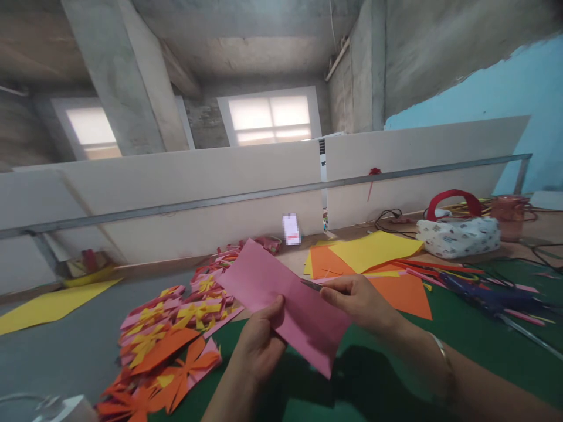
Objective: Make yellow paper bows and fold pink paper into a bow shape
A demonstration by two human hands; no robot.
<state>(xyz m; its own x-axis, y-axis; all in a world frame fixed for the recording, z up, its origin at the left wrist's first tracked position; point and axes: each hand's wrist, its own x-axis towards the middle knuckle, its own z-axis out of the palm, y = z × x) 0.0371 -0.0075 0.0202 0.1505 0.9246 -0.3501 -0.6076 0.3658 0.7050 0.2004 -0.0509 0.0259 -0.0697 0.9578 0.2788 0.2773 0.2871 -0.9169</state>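
A pink sheet of paper (281,305) is held tilted above the green mat. My left hand (264,337) pinches its lower left edge, thumb on top. At its upper right edge, my right hand (358,302) is closed around scissors (311,285); only their dark, thin blades show, the handles being hidden by the fingers. Left of my hands lies a pile of cut paper flowers (189,366) in orange, yellow and pink. Behind my right hand are yellow sheets (373,251) and orange sheets (402,296).
To the right, a blue glue gun (477,296) lies among paper strips and cables. Behind it stand a patterned white bag (457,237) with a red handle and a pinkish jar (508,217). A white panel (197,187) with a metal rail borders the table's back. Another yellow sheet (57,305) lies left.
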